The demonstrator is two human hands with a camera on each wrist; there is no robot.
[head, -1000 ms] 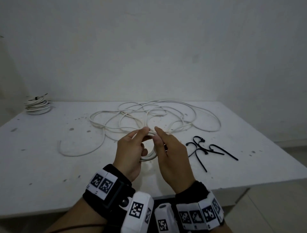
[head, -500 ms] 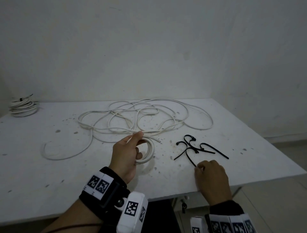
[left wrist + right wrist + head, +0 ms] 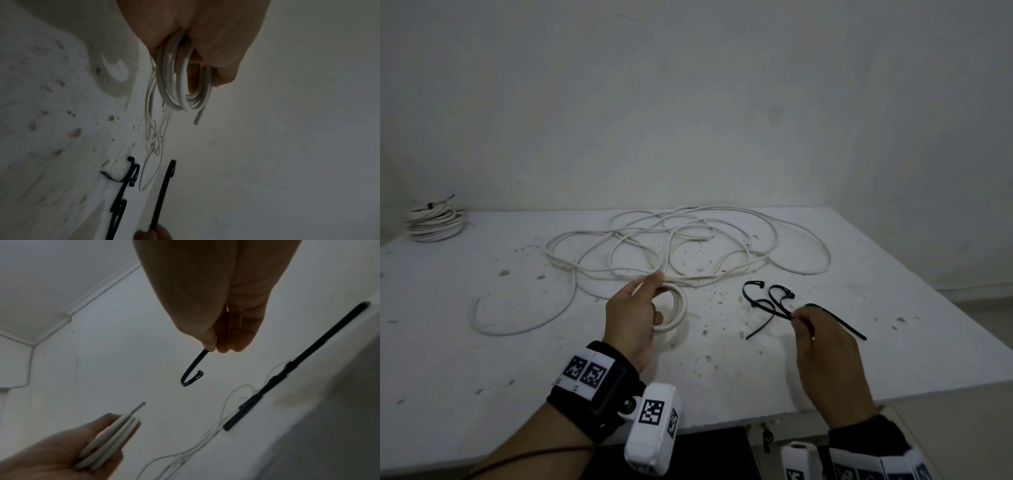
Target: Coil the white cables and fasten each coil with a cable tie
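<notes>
My left hand (image 3: 654,294) grips a small coil of white cable (image 3: 677,310) just above the table; the coil (image 3: 180,92) hangs from my fingers with one cut end sticking out. The rest of this cable (image 3: 688,246) lies in loose tangled loops behind it. To the right, my right hand (image 3: 796,317) pinches the tail of a hooked black cable tie (image 3: 773,297); thumb and fingers hold this tie (image 3: 191,371) lifted clear of the table. Other black cable ties (image 3: 751,294) lie on the table beside it.
A tied coil of white cable (image 3: 434,222) sits at the table's back left corner. A straight black tie (image 3: 842,325) lies under my right hand. The white table (image 3: 482,359) is speckled with dirt, with its front edge near my wrists and a wall behind.
My right hand let go of the coil, dropped to the black ties on the right, pinched one and lifted it. My left hand has kept hold of the coil.
</notes>
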